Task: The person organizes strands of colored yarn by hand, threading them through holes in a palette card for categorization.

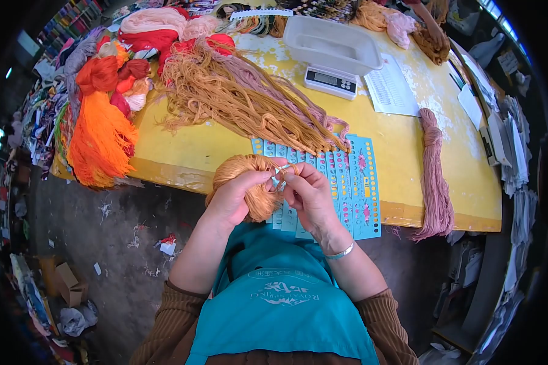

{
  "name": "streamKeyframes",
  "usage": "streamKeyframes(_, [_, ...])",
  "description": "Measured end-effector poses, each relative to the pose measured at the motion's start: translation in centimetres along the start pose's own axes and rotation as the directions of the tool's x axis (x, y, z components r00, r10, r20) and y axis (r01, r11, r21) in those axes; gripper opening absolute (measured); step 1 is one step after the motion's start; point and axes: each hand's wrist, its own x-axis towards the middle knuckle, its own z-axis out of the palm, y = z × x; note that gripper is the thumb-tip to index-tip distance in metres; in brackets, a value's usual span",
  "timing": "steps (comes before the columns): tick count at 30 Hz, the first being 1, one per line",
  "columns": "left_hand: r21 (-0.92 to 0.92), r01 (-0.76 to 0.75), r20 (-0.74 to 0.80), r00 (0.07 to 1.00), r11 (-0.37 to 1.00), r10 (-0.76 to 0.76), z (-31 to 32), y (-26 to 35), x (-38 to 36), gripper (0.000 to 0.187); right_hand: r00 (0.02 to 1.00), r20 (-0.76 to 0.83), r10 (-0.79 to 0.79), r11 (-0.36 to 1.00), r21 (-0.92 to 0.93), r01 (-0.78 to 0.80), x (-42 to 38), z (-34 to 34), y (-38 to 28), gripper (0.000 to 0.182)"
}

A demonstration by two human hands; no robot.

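Note:
My left hand (236, 196) grips a looped bundle of tan-orange yarn (245, 168) held just off the near edge of the yellow table (213, 146). My right hand (310, 193) pinches strands of the same bundle where the two hands meet. Under my hands, a blue perforated card (354, 182) lies on the table edge, partly hidden by them. Loose tan and mauve yarn strands (243, 97) fan across the table toward the card.
A digital scale with a white tray (332, 52) stands at the back. A printed sheet (391, 90) lies right of it. A mauve skein (435, 176) hangs over the right edge. Orange and red skeins (103, 121) pile at the left. Paper scraps litter the floor.

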Motion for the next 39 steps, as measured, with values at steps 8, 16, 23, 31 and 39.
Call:
streamKeyframes(8, [-0.013, -0.001, -0.044, 0.999, 1.000, 0.001, 0.7, 0.0, 0.0, 0.042, 0.999, 0.047, -0.001, 0.999, 0.051, -0.001, 0.1, 0.1, 0.0, 0.007])
streamKeyframes(16, [-0.019, -0.006, 0.043, 0.999, 1.000, 0.007, 0.2, -0.3, 0.3, 0.040, 0.999, 0.034, 0.017, 0.998, 0.067, -0.019, 0.2, 0.3, -0.4, 0.008])
streamKeyframes(23, [0.029, -0.006, 0.048, 0.999, 1.000, 0.005, 0.1, -0.4, 0.3, 0.051, 0.997, 0.076, 0.036, 0.997, 0.072, -0.041, 0.3, 0.1, -0.9, 0.008])
streamKeyframes(31, [0.104, -0.065, -0.018, 0.998, 0.992, 0.068, 2.0, -0.2, 0.0, 0.050, 0.997, 0.009, 0.079, 0.996, -0.047, -0.078, 0.4, 1.5, -1.1, 0.004])
streamKeyframes(39, [0.056, -0.003, -0.001, 1.000, 0.998, 0.003, -0.7, -0.9, 0.3, 0.044, 0.998, -0.055, -0.022, 0.995, 0.097, 0.027, 0.5, 0.6, -0.3, 0.005])
